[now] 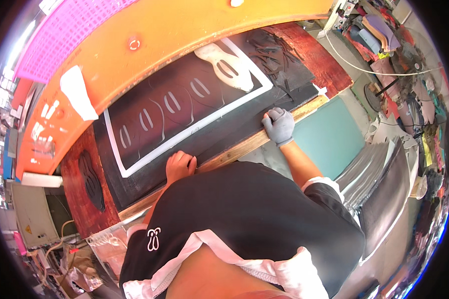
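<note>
A black sheet point(219, 130) lies on the work board in front of me, with a white rectangular border point(194, 118) on it. Inside the border, several sole-like outlines with paired slots point(172, 102) run in a row. At the row's right end rests a cream sole-shaped template point(233, 72) with two slots. My bare left hand point(180, 167) is curled at the sheet's near edge. Farther right, my right hand point(279, 125), in a grey glove, is closed at the same edge. The undersides of both hands' grips are hidden.
An orange machine beam point(149, 42) spans the far side above the board. Dark scrap strips point(274, 52) lie at the far right, and dark sole-shaped pieces point(90, 179) at the left on red board. A wooden strip point(239, 148) borders the near edge; stacked sheets point(369, 172) stand right.
</note>
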The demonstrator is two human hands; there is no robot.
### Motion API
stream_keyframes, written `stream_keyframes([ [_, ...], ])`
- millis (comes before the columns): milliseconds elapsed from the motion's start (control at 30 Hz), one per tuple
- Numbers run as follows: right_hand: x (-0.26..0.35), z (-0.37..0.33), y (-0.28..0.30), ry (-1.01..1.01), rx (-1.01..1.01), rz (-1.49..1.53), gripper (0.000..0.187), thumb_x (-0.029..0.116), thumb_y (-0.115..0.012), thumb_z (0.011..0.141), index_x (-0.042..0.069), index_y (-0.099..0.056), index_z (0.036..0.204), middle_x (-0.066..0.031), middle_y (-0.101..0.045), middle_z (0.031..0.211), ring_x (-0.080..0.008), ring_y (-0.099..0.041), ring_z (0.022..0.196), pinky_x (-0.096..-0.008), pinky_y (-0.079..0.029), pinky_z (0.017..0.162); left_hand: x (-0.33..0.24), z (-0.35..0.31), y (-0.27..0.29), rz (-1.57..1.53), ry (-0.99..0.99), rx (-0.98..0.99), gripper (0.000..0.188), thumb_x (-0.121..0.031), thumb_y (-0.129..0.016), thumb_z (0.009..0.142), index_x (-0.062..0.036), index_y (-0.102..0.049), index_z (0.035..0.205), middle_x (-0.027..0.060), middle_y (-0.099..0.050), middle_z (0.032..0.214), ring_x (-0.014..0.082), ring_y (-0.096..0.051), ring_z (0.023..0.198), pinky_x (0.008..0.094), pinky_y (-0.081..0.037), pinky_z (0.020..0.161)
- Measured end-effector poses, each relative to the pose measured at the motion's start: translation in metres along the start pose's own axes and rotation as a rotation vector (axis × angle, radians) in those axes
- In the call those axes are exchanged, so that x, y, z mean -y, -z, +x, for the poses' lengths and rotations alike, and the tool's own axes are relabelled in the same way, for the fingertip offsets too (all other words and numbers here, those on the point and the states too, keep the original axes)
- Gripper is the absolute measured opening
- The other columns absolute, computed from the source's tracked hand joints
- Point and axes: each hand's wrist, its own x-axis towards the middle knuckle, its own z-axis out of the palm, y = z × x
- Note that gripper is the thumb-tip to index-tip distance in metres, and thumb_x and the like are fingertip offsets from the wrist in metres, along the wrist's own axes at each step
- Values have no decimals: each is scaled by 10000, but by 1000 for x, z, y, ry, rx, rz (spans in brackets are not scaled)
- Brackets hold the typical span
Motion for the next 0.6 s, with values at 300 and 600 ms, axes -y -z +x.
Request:
stream_keyframes([
  [300,-11,18,20,-31,58,392,227,253,-549,880,63,-602,769,-156,-584,731,-364,-567,713,-436,-446,647,-35,-42,-29,198,202,-239,278,-253,-635,831,-70,-510,664,89,-500,740,302,-529,735,423,-433,623],
  [600,-24,138,64,-195,-126,722,345,301,-430,944,13,-606,871,-173,-601,756,-301,-597,722,-370,-464,687,-38,-61,-29,290,58,-471,262,-193,-645,785,-60,-482,629,114,-488,700,331,-525,684,442,-447,587],
])
